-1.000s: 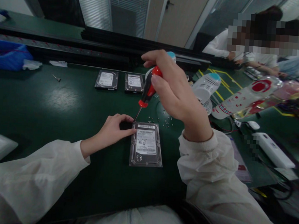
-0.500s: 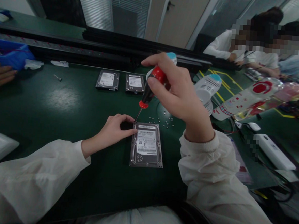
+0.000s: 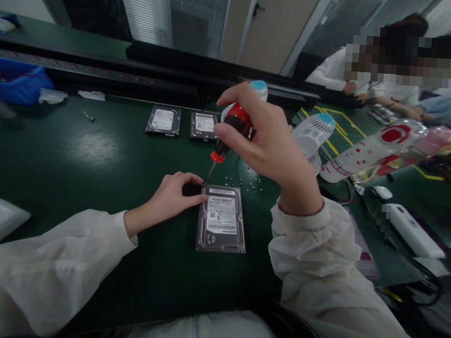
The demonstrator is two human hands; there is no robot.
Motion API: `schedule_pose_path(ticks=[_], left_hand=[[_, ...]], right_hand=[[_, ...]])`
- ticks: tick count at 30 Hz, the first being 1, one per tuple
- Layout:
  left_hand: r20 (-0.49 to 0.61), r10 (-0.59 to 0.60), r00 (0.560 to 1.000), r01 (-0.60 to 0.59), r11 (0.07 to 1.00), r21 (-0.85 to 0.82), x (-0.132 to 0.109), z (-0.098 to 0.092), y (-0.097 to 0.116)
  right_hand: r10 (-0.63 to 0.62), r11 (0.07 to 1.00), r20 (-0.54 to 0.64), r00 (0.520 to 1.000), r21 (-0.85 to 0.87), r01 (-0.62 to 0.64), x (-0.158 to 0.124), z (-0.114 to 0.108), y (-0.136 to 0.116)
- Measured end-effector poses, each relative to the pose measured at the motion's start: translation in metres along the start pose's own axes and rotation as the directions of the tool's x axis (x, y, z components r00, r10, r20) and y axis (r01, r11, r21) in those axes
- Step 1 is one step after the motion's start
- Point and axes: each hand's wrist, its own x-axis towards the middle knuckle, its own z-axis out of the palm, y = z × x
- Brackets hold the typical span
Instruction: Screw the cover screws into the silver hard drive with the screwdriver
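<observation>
Across the green bench (image 3: 111, 192), hardly any shift in the last 0.5 s. Above the far edge of the hard drive (image 3: 222, 221), right hand (image 3: 268, 138) with fingers wrapped around a screwdriver (image 3: 221, 150), set slightly differently than before. At the drive's left edge, left hand (image 3: 177, 192) with fingers narrowed onto the far-left corner, steadying as before. Drive flat, label up, unmoved. On the handle, more red showing: turned a little, judging by that, with 1 corner still in work. Just beyond the drive, small screws (image 3: 253, 186), apparently unchanged.
</observation>
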Motion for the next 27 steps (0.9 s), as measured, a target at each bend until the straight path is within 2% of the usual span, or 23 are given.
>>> schedule_pose_path(ticks=[3,5,10,13,16,21,27], left_hand=[[0.0,0.008,1.0,-0.008,1.0,-0.009,-0.0005,0.0001,-0.0011],[0.0,0.011,1.0,-0.011,1.0,-0.014,-0.0006,0.0,-0.0017],[0.008,0.01,1.0,-0.01,1.0,-0.011,0.0,-0.0009,-0.0004],[0.014,-0.001,1.0,0.001,1.0,-0.013,0.0,-0.0011,0.0008],[0.008,0.003,1.0,-0.003,1.0,-0.011,-0.0005,-0.0008,0.0009],[0.003,0.004,1.0,-0.004,1.0,0.008,-0.0011,-0.0004,0.0],[-0.001,0.01,1.0,-0.01,1.0,0.017,-0.0004,-0.0002,0.001]], right_hand=[[-0.035,0.996,0.023,0.999,0.086,0.033,0.0001,-0.002,0.0001],[-0.015,0.994,0.037,0.999,0.112,0.011,-0.0003,-0.0026,0.0009],[-0.006,0.999,0.007,1.0,0.049,0.005,-0.0003,-0.0016,0.0026],[-0.065,0.992,0.03,0.997,0.112,0.061,0.0,-0.0035,0.0017],[-0.064,0.986,0.049,0.997,0.154,0.056,-0.0007,-0.0049,0.0016],[-0.005,0.999,0.026,1.0,0.034,0.004,-0.0018,-0.0038,0.0031],[-0.069,0.987,0.005,0.998,0.143,0.068,-0.0006,-0.004,0.0047]])
